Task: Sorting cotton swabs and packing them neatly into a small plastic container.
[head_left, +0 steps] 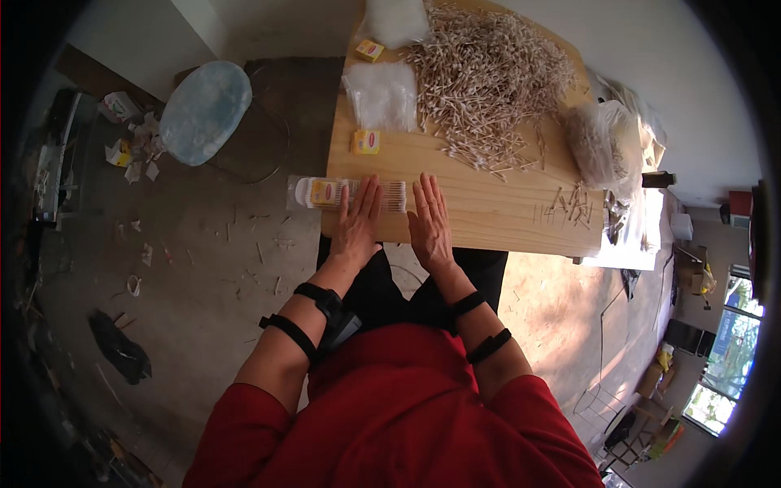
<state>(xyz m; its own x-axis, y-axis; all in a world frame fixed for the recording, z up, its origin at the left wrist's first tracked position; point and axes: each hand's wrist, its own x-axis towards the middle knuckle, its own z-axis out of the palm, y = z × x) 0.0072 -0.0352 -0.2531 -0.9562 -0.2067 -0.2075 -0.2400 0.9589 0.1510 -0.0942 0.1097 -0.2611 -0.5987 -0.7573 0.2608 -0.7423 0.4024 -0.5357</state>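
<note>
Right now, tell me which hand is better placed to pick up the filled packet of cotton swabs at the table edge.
Left, probably. The left hand already lies flat on the clear packet of cotton swabs, which sticks out to its side. The right hand rests on the bare wooden table beside the packet's end.

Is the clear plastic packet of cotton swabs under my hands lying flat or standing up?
Lying flat. The clear plastic packet of cotton swabs rests lengthwise on the wooden table, with the left hand pressing on it, palm down.
</note>
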